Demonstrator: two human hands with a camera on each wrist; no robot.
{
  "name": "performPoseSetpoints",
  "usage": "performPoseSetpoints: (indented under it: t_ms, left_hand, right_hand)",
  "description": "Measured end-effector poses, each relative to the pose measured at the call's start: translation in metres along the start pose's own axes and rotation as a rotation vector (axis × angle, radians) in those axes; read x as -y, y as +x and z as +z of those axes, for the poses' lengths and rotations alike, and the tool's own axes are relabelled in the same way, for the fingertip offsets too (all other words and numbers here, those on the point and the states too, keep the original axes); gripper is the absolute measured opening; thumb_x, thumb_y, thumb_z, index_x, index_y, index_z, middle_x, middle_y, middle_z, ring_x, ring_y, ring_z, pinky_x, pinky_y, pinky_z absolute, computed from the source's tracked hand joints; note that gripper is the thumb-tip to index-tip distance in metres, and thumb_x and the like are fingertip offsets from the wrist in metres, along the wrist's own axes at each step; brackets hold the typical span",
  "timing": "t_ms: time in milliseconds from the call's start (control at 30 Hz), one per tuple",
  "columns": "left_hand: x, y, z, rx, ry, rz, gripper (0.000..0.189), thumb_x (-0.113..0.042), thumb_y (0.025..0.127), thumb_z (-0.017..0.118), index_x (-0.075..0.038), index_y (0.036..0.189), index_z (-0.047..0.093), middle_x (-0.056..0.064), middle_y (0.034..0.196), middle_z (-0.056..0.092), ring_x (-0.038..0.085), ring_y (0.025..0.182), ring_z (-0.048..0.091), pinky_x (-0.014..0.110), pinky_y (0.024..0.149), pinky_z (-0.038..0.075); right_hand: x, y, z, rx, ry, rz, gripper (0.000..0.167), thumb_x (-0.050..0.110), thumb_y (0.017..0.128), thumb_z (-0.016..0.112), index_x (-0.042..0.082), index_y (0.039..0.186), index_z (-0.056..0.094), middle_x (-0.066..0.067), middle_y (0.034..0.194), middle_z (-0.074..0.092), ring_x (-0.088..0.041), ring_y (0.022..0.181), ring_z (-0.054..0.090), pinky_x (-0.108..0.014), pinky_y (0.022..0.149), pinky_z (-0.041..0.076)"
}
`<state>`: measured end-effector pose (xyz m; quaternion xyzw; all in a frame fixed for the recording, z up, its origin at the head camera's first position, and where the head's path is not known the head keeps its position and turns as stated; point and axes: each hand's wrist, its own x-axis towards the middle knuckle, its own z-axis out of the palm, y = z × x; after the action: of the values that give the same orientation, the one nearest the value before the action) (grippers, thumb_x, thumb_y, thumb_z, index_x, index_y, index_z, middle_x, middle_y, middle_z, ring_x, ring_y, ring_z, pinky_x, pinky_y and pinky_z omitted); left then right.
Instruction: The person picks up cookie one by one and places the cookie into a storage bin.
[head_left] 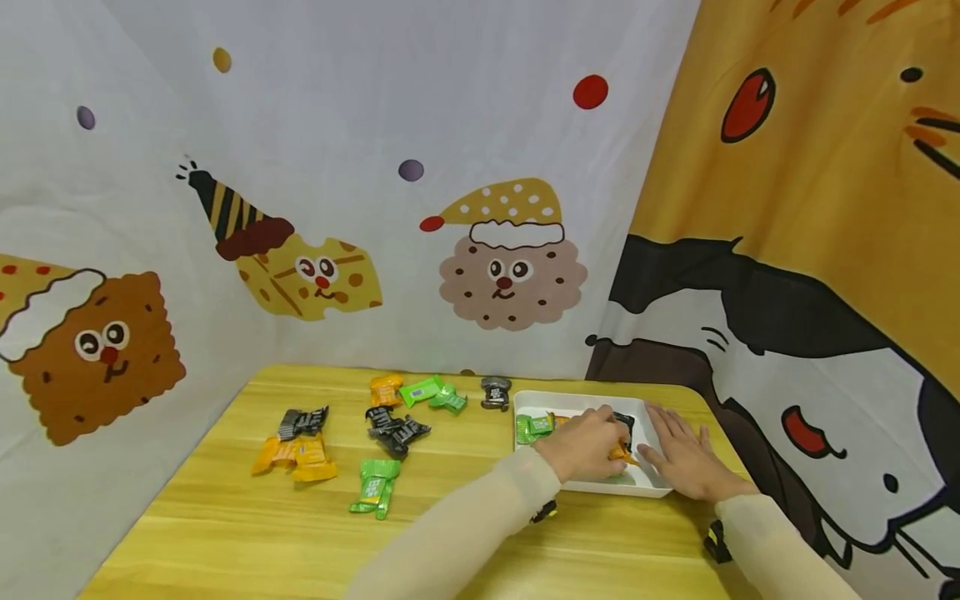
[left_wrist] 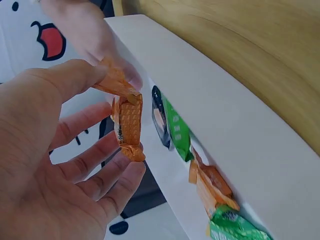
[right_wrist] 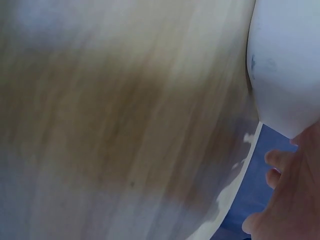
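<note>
The left hand (head_left: 588, 446) is over the white tray (head_left: 622, 488) and grasps one orange candy (left_wrist: 129, 122). In the left wrist view, the thumb (left_wrist: 75, 82) presses on the upper end of the wrapper, while the other fingertips (left_wrist: 131, 167) are at its side and its lower end. So the candy is between the thumb and these fingers, and the fingers are curved around it.

The right hand (head_left: 690, 454) rests on the right end of the tray. Its fingers are extended and relaxed, with the thumb spread apart from them. The right wrist view shows only a small part of this hand.

Inside the tray, along one wall, there is a row: a black candy (left_wrist: 160, 117), a green candy (left_wrist: 177, 131), a second orange candy (left_wrist: 212, 186) and another green candy (left_wrist: 237, 226).

To the left of the tray, on the wooden table (head_left: 225, 533), lie more wrapped candies (head_left: 397, 432), in orange, green and black. One dark candy (head_left: 495, 393) is just beside the tray's far left corner.
</note>
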<state>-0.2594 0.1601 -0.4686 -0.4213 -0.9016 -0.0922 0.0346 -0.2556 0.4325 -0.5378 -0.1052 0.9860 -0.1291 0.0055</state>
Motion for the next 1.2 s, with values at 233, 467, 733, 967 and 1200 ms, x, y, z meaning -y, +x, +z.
performPoseSetpoints:
  t_ms: [233, 467, 733, 967, 1200]
  left_hand:
    - [-0.013, 0.016, 0.004, 0.043, 0.05, 0.032, 0.042, -0.049, 0.106, 0.087, -0.03, 0.143, 0.083, -0.009, 0.134, 0.075, 0.004, 0.114, 0.072, 0.016, 0.094, 0.063]
    - [-0.022, 0.021, 0.01, 0.052, 0.056, 0.033, 0.05, -0.061, 0.106, 0.083, -0.039, 0.151, 0.079, -0.009, 0.14, 0.073, 0.004, 0.121, 0.072, 0.017, 0.101, 0.064]
    - [-0.021, 0.007, 0.007, 0.065, 0.106, 0.03, 0.048, -0.061, 0.111, 0.076, -0.043, 0.156, 0.074, -0.013, 0.14, 0.073, 0.004, 0.118, 0.073, 0.027, 0.096, 0.067]
    - [-0.011, -0.015, -0.007, 0.047, 0.169, 0.049, 0.039, -0.059, 0.113, 0.073, -0.041, 0.147, 0.079, -0.014, 0.144, 0.074, 0.007, 0.123, 0.074, 0.031, 0.106, 0.066]
    - [0.008, -0.043, -0.021, 0.015, 0.158, 0.046, 0.042, -0.056, 0.113, 0.074, -0.037, 0.15, 0.078, -0.011, 0.144, 0.077, 0.01, 0.127, 0.075, 0.037, 0.116, 0.065]
  right_hand:
    - [0.0, -0.001, -0.001, -0.008, 0.007, -0.012, 0.089, 0.058, 0.123, 0.05, 0.002, 0.185, 0.021, -0.034, 0.189, 0.026, -0.065, 0.173, 0.022, -0.101, 0.125, 0.009]
    - [0.003, -0.003, -0.002, 0.0, 0.03, -0.015, 0.087, 0.057, 0.124, 0.047, 0.003, 0.186, 0.02, -0.035, 0.189, 0.026, -0.066, 0.173, 0.022, -0.101, 0.125, 0.007]
    - [0.002, -0.003, -0.002, -0.006, 0.006, -0.016, 0.084, 0.05, 0.124, 0.051, 0.002, 0.185, 0.02, -0.035, 0.188, 0.027, -0.066, 0.172, 0.024, -0.102, 0.125, 0.01]
    - [0.003, 0.0, -0.001, -0.021, 0.002, -0.01, 0.083, 0.047, 0.123, 0.054, 0.001, 0.184, 0.022, -0.034, 0.188, 0.029, -0.066, 0.171, 0.026, -0.102, 0.124, 0.011]
    - [0.003, 0.002, -0.002, -0.007, -0.004, 0.0, 0.085, 0.048, 0.123, 0.055, 0.0, 0.184, 0.021, -0.035, 0.188, 0.028, -0.066, 0.171, 0.025, -0.101, 0.125, 0.011]
